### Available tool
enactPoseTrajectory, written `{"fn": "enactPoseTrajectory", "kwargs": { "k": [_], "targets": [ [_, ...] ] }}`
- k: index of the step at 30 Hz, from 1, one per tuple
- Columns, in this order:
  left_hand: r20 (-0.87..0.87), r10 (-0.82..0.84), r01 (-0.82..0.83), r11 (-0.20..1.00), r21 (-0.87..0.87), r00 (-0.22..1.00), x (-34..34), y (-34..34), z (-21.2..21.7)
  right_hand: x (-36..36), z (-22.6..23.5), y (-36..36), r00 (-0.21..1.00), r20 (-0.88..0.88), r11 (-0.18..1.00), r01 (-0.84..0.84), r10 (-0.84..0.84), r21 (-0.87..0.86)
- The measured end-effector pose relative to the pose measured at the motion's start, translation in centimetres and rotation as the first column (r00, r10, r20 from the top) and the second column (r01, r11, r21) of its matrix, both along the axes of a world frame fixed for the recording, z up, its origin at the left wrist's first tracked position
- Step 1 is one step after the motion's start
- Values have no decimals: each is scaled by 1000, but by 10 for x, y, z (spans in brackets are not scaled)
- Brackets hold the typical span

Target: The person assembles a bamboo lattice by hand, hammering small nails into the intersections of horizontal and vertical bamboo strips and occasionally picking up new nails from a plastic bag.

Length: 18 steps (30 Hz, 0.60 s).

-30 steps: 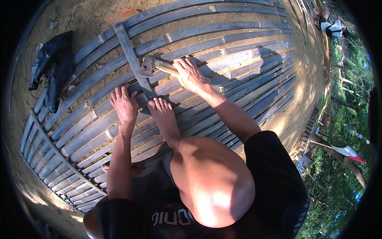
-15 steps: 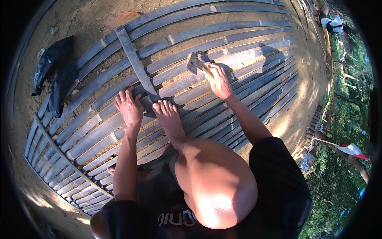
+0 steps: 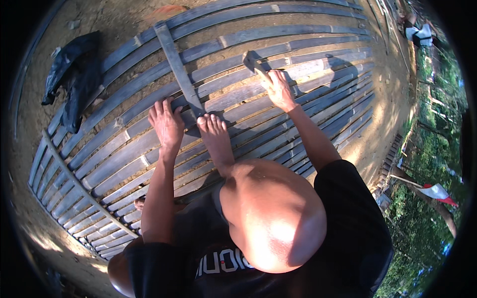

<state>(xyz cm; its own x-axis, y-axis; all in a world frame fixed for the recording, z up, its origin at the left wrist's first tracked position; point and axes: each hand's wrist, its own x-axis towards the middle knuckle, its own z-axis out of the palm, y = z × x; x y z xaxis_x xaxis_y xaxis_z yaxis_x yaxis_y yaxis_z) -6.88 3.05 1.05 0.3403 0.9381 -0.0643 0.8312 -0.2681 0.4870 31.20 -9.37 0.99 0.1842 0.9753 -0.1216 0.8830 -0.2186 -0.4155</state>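
Observation:
My right hand [image 3: 280,92] is closed around the handle of a hammer [image 3: 253,63], held above the bamboo slats [image 3: 248,97] with its head toward the far left. Over on the left, my left hand [image 3: 167,124] rests on a slat, fingers apart and a little bent, their tips at its far edge. A flat cross slat [image 3: 177,67] lies over the long ones, running from the far side to my bare foot [image 3: 215,134]. The toes touch its near end. Whether anything small lies beneath my left fingers is hidden.
A black plastic bag [image 3: 74,74] lies on the panel's far left corner. Another cross strip [image 3: 74,179] spans the left end. Brown dirt surrounds the panel. At the right are a red and white flag [image 3: 437,192], greenery and, far off, a person [image 3: 420,34].
The view has shifted slightly, so the panel sits higher and further right. The hammer has turned, showing its head more edge-on. My left hand stays by the cross slat.

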Motion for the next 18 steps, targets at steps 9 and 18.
{"fn": "enactPoseTrajectory", "kwargs": {
  "k": [9,18],
  "targets": [
    [21,-26,26,1000,13,999,0,-1,-2,-7,3,-4,999,-31,997,39,-37,69],
    [39,-61,60,998,28,997,-2,1,1,32,22,-23,994,107,1000,11,-14,25]
  ]
}}
